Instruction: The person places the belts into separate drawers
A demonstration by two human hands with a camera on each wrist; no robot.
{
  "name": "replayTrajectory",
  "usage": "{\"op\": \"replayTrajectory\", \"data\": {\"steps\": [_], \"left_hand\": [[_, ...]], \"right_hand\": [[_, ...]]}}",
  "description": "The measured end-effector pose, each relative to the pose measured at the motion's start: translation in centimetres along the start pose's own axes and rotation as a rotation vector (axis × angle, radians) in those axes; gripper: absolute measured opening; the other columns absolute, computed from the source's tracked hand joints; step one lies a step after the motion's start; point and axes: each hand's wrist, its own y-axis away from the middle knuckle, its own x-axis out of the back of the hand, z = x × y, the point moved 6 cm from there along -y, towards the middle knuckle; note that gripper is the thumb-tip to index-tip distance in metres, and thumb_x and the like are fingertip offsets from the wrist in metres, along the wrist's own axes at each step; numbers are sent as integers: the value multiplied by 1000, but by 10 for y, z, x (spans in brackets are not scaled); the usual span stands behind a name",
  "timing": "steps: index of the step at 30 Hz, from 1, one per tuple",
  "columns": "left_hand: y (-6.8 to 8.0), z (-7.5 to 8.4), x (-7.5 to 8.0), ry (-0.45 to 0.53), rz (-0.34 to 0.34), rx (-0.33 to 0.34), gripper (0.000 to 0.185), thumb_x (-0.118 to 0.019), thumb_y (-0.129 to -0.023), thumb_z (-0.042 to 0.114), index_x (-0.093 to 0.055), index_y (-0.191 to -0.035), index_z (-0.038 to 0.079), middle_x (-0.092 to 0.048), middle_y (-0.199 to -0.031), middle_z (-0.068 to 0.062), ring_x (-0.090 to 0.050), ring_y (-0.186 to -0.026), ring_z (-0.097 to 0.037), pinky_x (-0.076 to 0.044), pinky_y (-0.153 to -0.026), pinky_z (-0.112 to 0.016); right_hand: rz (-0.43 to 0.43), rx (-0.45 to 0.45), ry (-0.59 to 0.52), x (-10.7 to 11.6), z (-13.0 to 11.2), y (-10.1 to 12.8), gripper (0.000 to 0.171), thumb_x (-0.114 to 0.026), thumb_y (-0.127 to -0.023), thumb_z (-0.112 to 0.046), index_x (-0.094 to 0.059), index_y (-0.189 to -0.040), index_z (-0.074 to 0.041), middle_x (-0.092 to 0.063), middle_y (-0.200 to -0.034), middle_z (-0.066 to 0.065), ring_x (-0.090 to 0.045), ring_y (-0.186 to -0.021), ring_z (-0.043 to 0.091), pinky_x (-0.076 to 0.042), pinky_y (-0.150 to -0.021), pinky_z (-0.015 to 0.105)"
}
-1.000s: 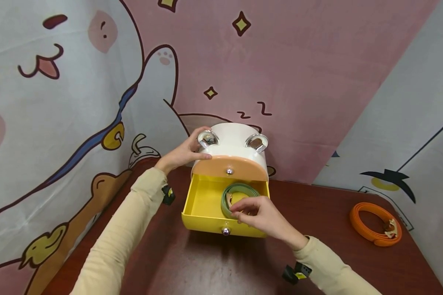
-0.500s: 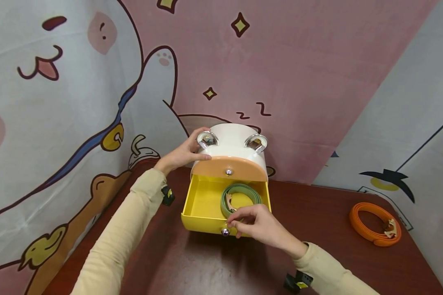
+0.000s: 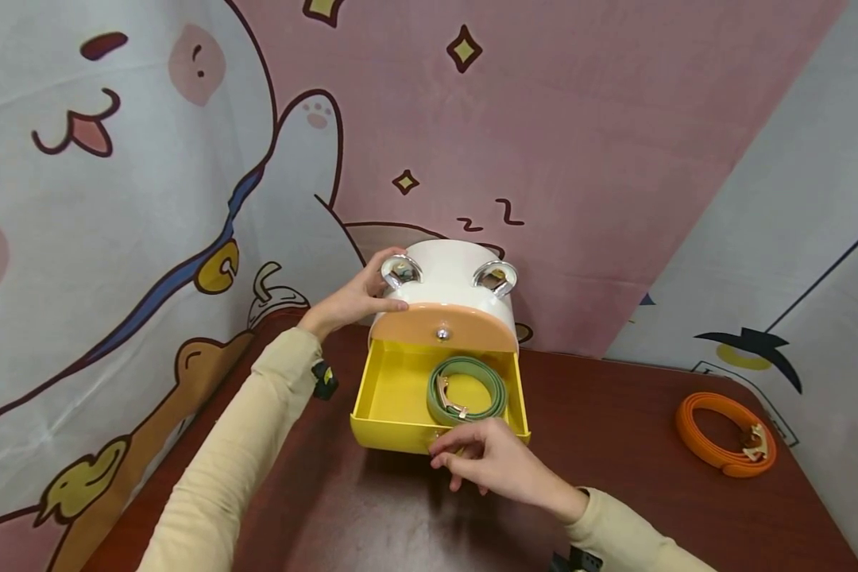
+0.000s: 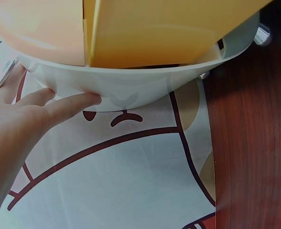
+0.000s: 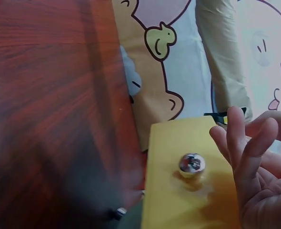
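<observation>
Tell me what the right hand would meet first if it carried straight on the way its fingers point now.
Most likely the silver knob on the yellow drawer front. The right hand is open just in front of it, fingers aimed at that face; whether they already touch is unclear.

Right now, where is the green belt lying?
In the head view, the green belt lies coiled inside the open yellow drawer, toward its right side, just behind the right hand at the drawer front.
</observation>
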Motion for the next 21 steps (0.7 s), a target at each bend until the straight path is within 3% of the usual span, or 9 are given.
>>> {"op": "replayTrajectory", "data": {"steps": [8, 14, 21], "left_hand": [[1, 0, 1, -20, 16, 14, 85, -70, -89, 6, -16, -151, 28, -37, -147, -9, -45, -124, -32, -38, -100, -49], [1, -2, 0, -14, 10, 18, 85, -70, -89, 6, -17, -150, 29, -38, -146, -9, -47, -121, -30, -41, -98, -45], [0, -3, 1, -4, 10, 16, 86, -71, -88, 6, -17, -150, 31, -39, -145, -7, -48, -121, -29, -41, -98, -45]], "right_hand": [[-40, 1, -28, -13, 19, 2, 13, -62, -92, -4, -72, -101, -6, -72, -85, -1, -64, -59, 13, -49, -43, 32], [-58, -12, -45, -21, 34, 1, 12, -62, -92, -6, -72, -99, -5, -72, -83, -1, -65, -59, 11, -49, -45, 27], [-31, -21, -34, -25, 45, 1, 13, -63, -92, -7, -72, -100, -3, -72, -83, 0, -64, -57, 11, -51, -45, 40]]}}
